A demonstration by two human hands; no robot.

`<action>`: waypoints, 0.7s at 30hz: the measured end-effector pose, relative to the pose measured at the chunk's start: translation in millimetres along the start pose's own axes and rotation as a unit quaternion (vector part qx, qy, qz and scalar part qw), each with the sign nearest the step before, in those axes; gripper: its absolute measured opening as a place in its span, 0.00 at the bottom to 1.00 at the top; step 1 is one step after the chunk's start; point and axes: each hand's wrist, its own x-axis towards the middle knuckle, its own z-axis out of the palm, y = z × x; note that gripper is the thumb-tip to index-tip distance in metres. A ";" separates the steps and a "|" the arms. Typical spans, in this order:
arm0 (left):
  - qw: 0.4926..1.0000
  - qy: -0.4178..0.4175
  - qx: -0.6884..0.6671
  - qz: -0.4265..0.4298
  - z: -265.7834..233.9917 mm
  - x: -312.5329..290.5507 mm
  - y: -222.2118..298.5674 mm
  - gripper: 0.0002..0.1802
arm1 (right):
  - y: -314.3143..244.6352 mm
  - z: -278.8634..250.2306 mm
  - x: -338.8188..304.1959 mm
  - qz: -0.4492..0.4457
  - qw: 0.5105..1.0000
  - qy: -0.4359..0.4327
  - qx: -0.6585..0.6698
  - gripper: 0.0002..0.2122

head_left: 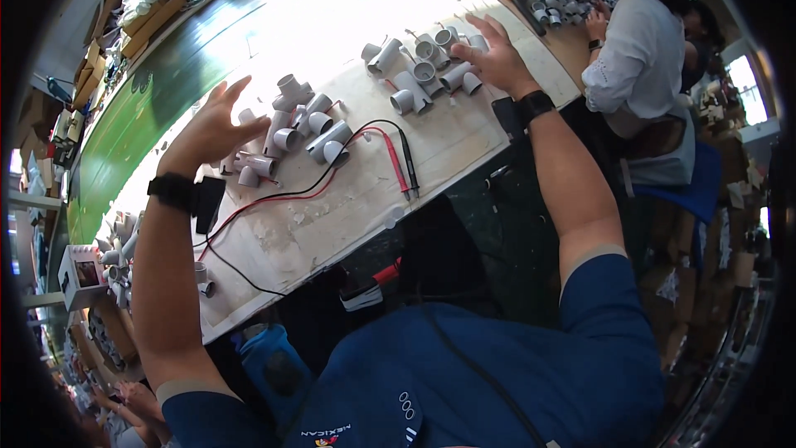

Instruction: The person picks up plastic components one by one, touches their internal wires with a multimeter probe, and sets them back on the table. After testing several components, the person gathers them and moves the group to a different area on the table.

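My left hand (217, 128) is raised with its fingers spread, holding nothing that shows. Close beside it lies a pile of grey plastic pipe fittings (318, 122), several of them tee-shaped with short coloured wires. My right hand (496, 61) is also raised with fingers apart, at the right edge of a second group of grey fittings (425, 74). Whether its fingertips touch a fitting, I cannot tell. Between the two groups lie a red test probe (395, 164) and a black test probe (408, 158), their cables running left across the table.
The worn pale worktop (307, 236) ends at a front edge near my body. More grey fittings (551, 2) are heaped at the far right, where a person in a white top (634, 41) sits. A white box (81, 278) stands at the left beside other fittings.
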 end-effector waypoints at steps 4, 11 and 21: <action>0.995 -0.021 -0.013 0.101 36.7 105.9 74.4 0.47 | 29.8 22.7 1.2 -0.040 0.996 -0.083 -0.021 0.41; 0.978 -0.128 -0.014 0.166 50.5 173.1 143.3 0.48 | -33.9 78.6 26.2 -0.154 0.966 -0.205 -0.019 0.39; 0.998 -0.058 -0.034 0.001 46.2 127.2 -3.7 0.51 | -108.7 191.0 53.8 -0.249 0.943 -0.221 0.033 0.42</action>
